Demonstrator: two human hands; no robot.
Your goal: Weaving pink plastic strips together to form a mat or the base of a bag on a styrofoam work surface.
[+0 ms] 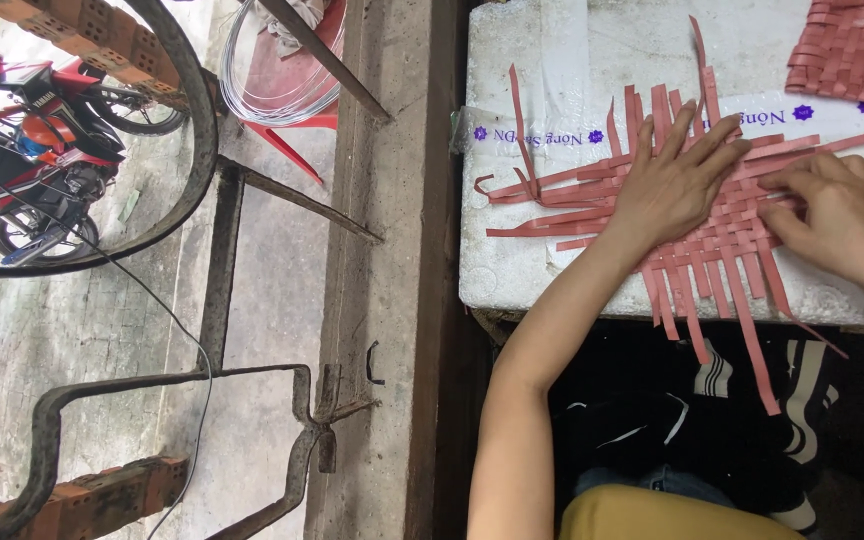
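Pink plastic strips are being woven into a mat on the white foam box; the left hand presses flat and open; the right hand pinches a strip, seemingly mid-tuck, which needs snugging against its neighbours.

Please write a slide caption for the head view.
Both hands press a red strip weave on a white foam box.

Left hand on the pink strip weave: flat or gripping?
Flat. The left hand lies palm down, fingers spread, on the partly woven mat of pink plastic strips atop the white foam box.
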